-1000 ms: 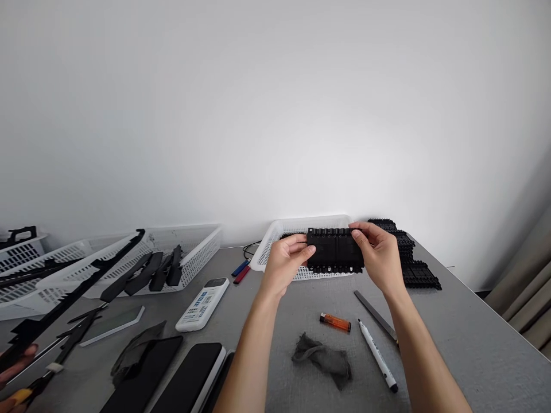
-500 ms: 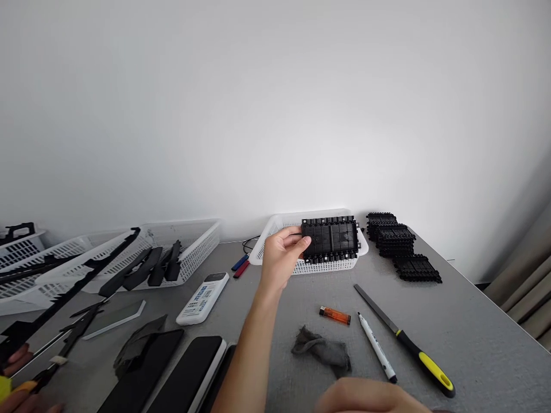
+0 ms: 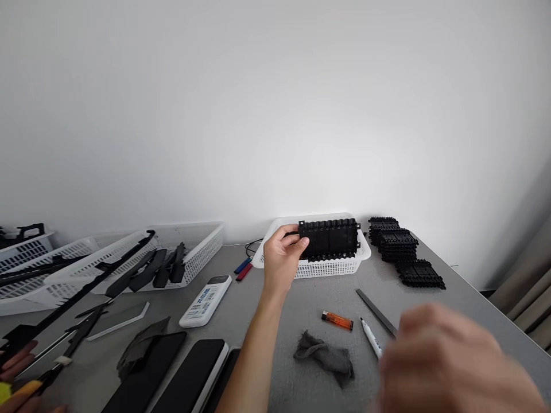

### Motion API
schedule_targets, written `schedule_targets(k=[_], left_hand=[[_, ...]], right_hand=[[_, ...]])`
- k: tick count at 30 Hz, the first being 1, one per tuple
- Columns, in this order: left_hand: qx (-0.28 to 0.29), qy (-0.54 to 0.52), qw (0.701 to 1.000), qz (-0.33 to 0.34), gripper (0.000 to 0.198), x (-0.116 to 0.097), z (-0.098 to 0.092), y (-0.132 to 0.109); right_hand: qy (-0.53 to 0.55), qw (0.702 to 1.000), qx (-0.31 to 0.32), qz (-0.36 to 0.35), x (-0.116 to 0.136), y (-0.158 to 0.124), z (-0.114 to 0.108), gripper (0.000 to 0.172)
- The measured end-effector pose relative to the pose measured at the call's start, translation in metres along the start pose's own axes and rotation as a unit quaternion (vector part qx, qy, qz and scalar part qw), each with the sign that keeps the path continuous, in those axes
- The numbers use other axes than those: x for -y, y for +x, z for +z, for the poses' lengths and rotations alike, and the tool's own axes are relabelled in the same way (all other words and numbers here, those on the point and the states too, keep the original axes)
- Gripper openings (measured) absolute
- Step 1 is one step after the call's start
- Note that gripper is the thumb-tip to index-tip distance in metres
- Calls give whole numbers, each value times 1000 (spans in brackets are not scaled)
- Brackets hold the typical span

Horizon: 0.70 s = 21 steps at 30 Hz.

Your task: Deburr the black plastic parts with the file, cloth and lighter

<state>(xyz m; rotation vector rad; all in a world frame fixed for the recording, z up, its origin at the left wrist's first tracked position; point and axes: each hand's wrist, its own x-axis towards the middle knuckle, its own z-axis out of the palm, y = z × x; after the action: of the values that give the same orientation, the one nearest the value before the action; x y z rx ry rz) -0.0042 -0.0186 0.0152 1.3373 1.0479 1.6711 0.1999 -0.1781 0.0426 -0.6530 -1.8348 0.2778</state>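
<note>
My left hand [image 3: 284, 252] grips a flat black plastic part [image 3: 329, 241] by its left end, thumb on the near face. The part is rectangular, with scalloped long edges and small tabs, and is held up in front of a white mesh basket [image 3: 329, 268]. At the lower right my right hand [image 3: 451, 367] is smeared by motion. Its fingers cannot be made out. It hides the handle of a metal file [image 3: 376, 312] and the lower end of a white marker [image 3: 370, 335]. An orange lighter [image 3: 338, 320] and a crumpled grey cloth [image 3: 325, 355] lie nearby.
Stacks of similar black parts [image 3: 398, 245] stand at the right. On the left are a white power bank [image 3: 206, 301], two phones [image 3: 189, 373], and baskets [image 3: 202, 252] with black strips. Another person's hand [image 3: 19, 364] is at the lower left edge, by a long black strip [image 3: 86, 292].
My right hand has risen from the bottom edge and moved right, over the file handle. The black part in my left hand has tilted slightly, and its face looks darker.
</note>
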Motion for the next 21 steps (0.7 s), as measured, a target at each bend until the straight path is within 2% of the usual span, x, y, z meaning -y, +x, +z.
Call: schedule_targets(k=[2,4,5,6,8,10,12,15,17,21], left_hand=[[-11,-1,1000,27,38,0,0,-1],[-8,-8,998,60,32,-1,1,-3],[-2,-13,997,82,27,-2,2,-4],[6,-18,994,108,22,-3,3,-7],[22,-27,986,165,13,-5,6,-12],[27,-28,976,214,9,-7,10,-17],[22,-13,972,235,13,-8,13,-20],[-6,18,975,222,14,-8,15,-20],[-5,21,984,176,11,-6,13,-17],[61,-16,998,19,48,-1,7,-7]], right_hand=[[-38,995,-71,51,-15,14,-2,21],[-79,971,-164,153,-40,29,-2,27],[-74,961,-169,208,-54,35,-2,33],[-50,955,-151,252,-68,40,-1,40],[50,939,-73,333,-90,47,2,55],[150,915,-10,375,-103,51,6,61],[215,900,8,380,-109,53,10,62],[243,904,-24,350,-114,54,14,72],[214,920,-57,323,-119,54,16,73],[129,950,-97,266,-130,53,18,66]])
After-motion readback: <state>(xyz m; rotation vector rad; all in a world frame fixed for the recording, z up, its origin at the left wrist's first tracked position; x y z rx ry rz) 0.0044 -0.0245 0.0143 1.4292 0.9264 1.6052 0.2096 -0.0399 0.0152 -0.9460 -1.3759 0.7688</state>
